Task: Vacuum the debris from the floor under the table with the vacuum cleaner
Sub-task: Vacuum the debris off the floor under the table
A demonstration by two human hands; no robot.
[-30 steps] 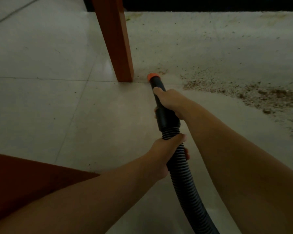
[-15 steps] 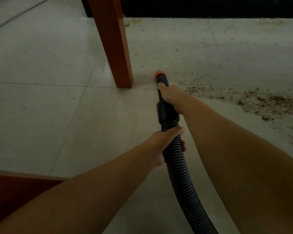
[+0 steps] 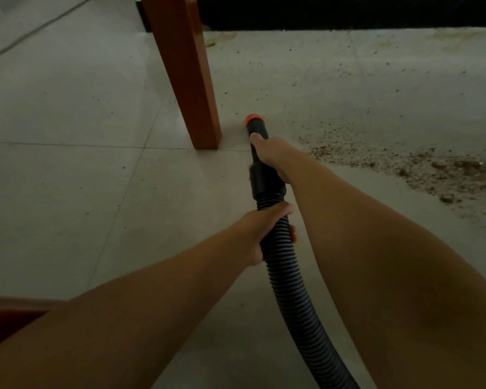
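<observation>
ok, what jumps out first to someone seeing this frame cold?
The black ribbed vacuum hose running up the middle, the left hand gripping its ribs and the right hand on the rigid nozzle with the orange tip. Then the orange-brown table leg just left of the tip, and the brown debris at right.

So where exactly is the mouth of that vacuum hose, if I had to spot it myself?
Find the orange-brown table leg standing on the pale tiled floor. Just right of its foot, the black nozzle gripped by the right hand points away from the person. Its mouth is the orange tip, the only bright ring on the otherwise black tube.
</observation>
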